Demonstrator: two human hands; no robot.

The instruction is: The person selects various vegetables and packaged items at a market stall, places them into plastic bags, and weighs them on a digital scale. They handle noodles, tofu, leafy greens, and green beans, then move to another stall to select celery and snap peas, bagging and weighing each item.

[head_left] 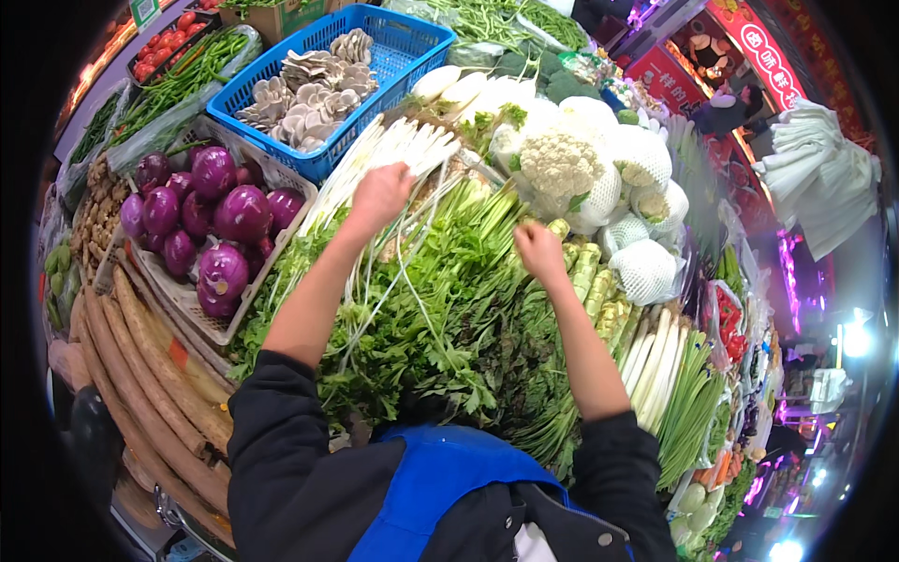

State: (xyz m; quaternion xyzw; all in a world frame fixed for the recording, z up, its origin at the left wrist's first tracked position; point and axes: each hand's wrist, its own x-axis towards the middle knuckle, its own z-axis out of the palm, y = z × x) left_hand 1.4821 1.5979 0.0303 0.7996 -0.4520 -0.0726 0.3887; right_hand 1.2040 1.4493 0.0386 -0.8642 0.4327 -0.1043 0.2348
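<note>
My left hand [383,195], its fingers curled, is over a bunch of white-stemmed greens [400,147]. Whether anything is inside its fingers is hidden. A few long, thin white stems [400,263] trail beside it, across leafy celery [428,309]. To the right, my right hand [539,249] is also curled, near the cut ends of green celery stalks [491,211] and the ribbed celtuce stems [586,267]. Its grip is hidden too. Just beyond it sits a cauliflower [560,165], among others in white foam netting [642,270].
On the left stand a crate of purple onions [235,214], a blue plastic basket [421,42] holding oyster mushrooms [316,98], and long brown roots [151,365]. Scallions [660,351] lie at right. White plastic bags [818,168] hang at upper right. A person [730,105] stands in the background.
</note>
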